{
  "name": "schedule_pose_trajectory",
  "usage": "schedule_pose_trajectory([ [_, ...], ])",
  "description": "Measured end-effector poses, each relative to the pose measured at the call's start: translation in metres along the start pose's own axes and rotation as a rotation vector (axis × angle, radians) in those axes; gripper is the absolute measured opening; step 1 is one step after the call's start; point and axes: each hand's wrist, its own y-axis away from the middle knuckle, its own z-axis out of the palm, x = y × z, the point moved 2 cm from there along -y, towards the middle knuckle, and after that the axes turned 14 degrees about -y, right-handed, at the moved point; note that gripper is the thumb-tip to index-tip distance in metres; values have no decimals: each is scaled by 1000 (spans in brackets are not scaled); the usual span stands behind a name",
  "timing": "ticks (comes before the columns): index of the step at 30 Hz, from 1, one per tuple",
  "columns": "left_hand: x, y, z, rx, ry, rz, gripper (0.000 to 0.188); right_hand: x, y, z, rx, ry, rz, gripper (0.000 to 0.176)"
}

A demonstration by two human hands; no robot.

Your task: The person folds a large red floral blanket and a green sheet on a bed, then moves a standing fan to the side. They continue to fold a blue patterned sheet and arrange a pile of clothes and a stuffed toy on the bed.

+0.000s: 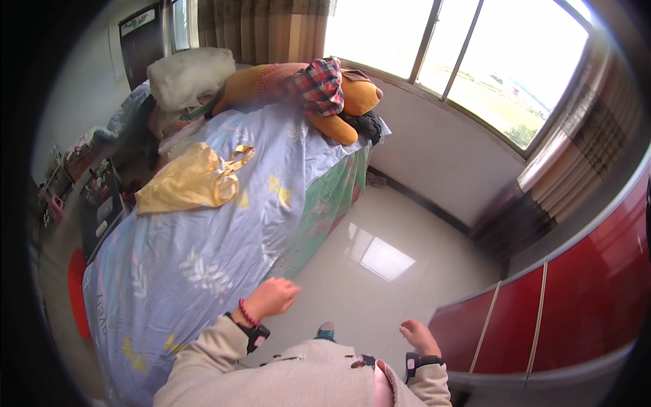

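Observation:
My left hand (272,297), with a red bead bracelet and a black wrist strap, hangs in the air near the side of the bed. Its fingers are loosely bent, and I see nothing held in it. Over the tiled floor, my right hand (420,337) is beside the red cabinet (508,320), also seemingly empty, with loosely curled fingers. A light blue patterned sheet (213,249) covers the bed before me. On it lies a shiny yellow bag (185,183) with handles. A large plush toy (305,91) in a plaid shirt rests across the far end.
Left of the plush toy sits a bulky white bundle (188,76). A red stool (77,292) and a dark table (104,208) with small items stand beyond the bed's left side. Glossy floor tiles (396,229) run between bed and cabinet towards the window wall (432,137).

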Motion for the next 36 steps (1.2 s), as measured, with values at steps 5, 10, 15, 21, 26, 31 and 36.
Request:
schedule_pose_trajectory([
  [5, -62, -163, 5, 241, 91, -116, 22, -33, -108, -92, 103, -149, -88, 26],
  [10, -142, -280, 62, 256, 846, -692, 37, -46, -234, -143, -16, -200, -65, 23],
  [15, -191, -332, 145, 588, 1836, -1236, 49, -100, -404, -176, -232, -59, -254, 22],
  [21, -209, -365, 180, 1302, 2024, -1458, 53, -194, -561, -188, -557, -217, -265, 20],
  [26, -203, -379, 169, 1521, 1964, -1468, 29, -241, -667, -161, -658, -450, -164, 22],
  [31, -209, -379, 163, 1702, 1935, -1348, 18, -250, -763, -122, -468, -1032, 120, 40],
  [36, -222, -384, 165, 1737, 1922, -1367, 19, -251, -835, -93, -345, -1205, 360, 54],
])
